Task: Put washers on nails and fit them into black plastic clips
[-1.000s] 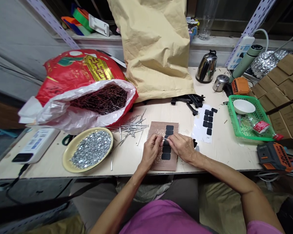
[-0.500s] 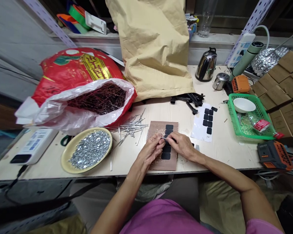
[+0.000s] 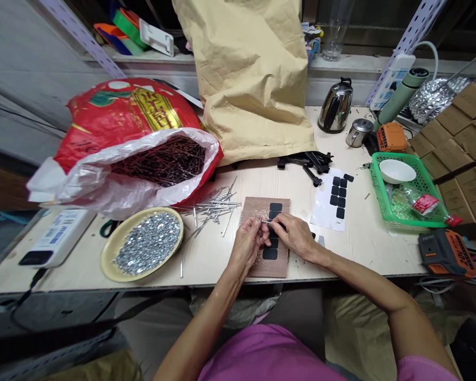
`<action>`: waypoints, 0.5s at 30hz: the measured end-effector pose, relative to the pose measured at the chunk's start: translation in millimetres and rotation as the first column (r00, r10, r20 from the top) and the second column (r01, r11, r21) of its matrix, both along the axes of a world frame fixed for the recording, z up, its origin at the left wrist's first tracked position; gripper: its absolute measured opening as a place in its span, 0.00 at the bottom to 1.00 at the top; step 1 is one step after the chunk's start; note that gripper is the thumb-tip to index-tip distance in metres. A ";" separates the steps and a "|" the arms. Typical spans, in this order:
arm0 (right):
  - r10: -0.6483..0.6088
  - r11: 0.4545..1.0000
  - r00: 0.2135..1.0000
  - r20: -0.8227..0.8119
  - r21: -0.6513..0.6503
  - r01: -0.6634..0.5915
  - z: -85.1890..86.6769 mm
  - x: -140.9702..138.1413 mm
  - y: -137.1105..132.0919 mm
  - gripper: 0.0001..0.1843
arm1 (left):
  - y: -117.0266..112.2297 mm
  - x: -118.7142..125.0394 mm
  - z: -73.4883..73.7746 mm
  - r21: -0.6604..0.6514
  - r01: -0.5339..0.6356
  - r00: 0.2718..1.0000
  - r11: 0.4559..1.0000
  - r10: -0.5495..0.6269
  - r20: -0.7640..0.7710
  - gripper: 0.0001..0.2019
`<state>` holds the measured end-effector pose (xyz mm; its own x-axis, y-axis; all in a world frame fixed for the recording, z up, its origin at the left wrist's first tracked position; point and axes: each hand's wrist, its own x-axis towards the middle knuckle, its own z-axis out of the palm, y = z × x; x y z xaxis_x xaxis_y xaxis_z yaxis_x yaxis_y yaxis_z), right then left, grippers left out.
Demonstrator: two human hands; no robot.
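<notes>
Over a brown wooden board (image 3: pixel 249 207), my left hand (image 3: pixel 249 239) and my right hand (image 3: pixel 295 235) meet fingertip to fingertip. A short, thin metal rod (image 3: pixel 265 221) spans the gap, pinched at its left end by my left hand and at its right end by my right hand. The fingertips partly cover it. Beneath them, a column of black rounded-square pads (image 3: pixel 269 254) lies on the board, some hidden by my hands. Left of the board are loose silver metal rods (image 3: pixel 218 205) and a yellow bowl (image 3: pixel 108 264) of small shiny metal pieces (image 3: pixel 148 246).
A red bag (image 3: pixel 103 114) full of dark reddish-brown rods stands open at left, beside a tan sack (image 3: pixel 257 79). To the right lie a white sheet with black pads (image 3: pixel 325 217), black plastic parts (image 3: pixel 311 161), a green basket (image 3: pixel 381 203), a kettle (image 3: pixel 335 106) and a battery pack (image 3: pixel 446 251).
My left hand's fingers have curled and turned slightly at the rod. My right hand has barely moved, and the rod stays between both hands.
</notes>
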<state>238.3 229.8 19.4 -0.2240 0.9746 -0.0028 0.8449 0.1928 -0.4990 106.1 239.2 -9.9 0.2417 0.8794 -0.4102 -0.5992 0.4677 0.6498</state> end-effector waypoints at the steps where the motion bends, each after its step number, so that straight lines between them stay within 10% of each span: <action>1: -0.006 1.000 0.999 0.034 -0.002 0.006 1.0 -0.9 -0.7 0.09 | -1.8 1.0 -1.1 0.044 -0.018 0.999 0.999 0.020 -0.043 0.21; 15: 0.049 0.996 0.936 0.348 0.049 -0.070 13.7 -5.9 -5.1 0.12 | -8.4 -2.6 -3.5 0.330 0.027 0.890 0.944 0.128 -0.438 0.22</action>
